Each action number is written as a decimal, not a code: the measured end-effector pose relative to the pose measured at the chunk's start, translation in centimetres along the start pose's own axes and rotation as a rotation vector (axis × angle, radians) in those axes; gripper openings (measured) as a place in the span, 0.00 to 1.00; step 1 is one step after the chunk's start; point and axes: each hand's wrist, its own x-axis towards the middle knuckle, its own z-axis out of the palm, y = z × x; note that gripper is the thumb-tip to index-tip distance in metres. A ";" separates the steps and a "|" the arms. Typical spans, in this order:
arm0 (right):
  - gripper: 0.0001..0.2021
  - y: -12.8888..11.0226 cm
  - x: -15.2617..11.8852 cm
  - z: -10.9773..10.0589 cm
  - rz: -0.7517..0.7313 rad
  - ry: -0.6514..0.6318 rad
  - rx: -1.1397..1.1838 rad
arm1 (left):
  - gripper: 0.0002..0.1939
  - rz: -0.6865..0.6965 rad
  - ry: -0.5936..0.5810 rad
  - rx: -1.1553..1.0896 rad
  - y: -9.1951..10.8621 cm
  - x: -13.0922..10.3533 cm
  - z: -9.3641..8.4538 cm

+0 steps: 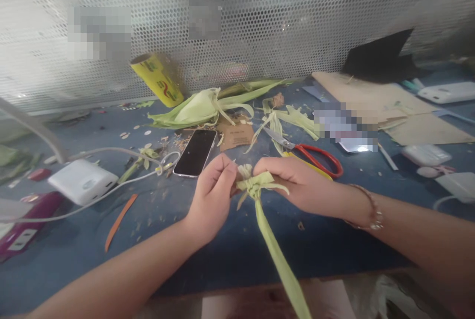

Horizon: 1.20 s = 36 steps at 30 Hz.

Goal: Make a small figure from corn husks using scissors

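Between my hands is a knotted piece of green corn husk [256,185], with one long strip hanging down past the table's front edge. My left hand [215,195] pinches its left side, thumb pressed against the fingers. On the other side my right hand [293,183], with a bracelet at the wrist, is closed on the husk; its fingertips are partly hidden behind it. Just beyond the right hand lie red-handled scissors [319,158], their blades pointing up and left. A dark-screened phone [196,152] rests beyond my left hand.
Loose corn husks [200,106] and more husk strips [293,121] lie at the back. A yellow tube [158,79] leans against the perforated metal panel [260,17]. On the left are a white charger [82,182] with cables and an orange strip [120,222]. Cardboard sheets [371,94] lie back right.
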 end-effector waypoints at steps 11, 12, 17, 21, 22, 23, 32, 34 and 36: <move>0.11 -0.4 -0.7 -0.9 0.106 0.122 -0.169 | 0.10 0.502 -0.044 0.616 0.6 -0.2 -0.6; 0.12 -0.4 -0.8 -0.7 0.097 0.134 -0.194 | 0.10 0.523 -0.044 0.623 0.7 -0.4 -0.6; 0.09 -0.2 -0.6 0.4 -0.025 0.166 -0.338 | 0.10 0.472 -0.065 0.564 0.9 -0.9 -0.3; 0.02 0.3 -0.3 0.7 -0.094 0.214 -0.294 | 0.09 0.348 -0.065 0.233 0.4 -0.6 -0.1; 0.01 0.4 -0.2 0.6 -0.087 0.241 -0.280 | 0.08 0.320 -0.054 0.164 0.2 -0.5 -0.1; 0.03 0.5 -0.2 0.6 -0.078 0.269 -0.266 | 0.11 0.297 -0.053 0.128 0.0 -0.3 0.0; 0.09 0.2 -0.3 0.9 -0.029 0.342 -0.062 | 0.13 0.174 -0.183 0.321 0.2 0.3 0.4; 0.07 0.0 -0.3 1.0 -0.049 0.335 -0.013 | 0.09 0.201 -0.171 0.397 0.4 0.2 0.3; 0.04 -0.1 -0.4 1.0 -0.065 0.328 0.042 | 0.06 0.245 -0.154 0.454 0.5 0.0 0.2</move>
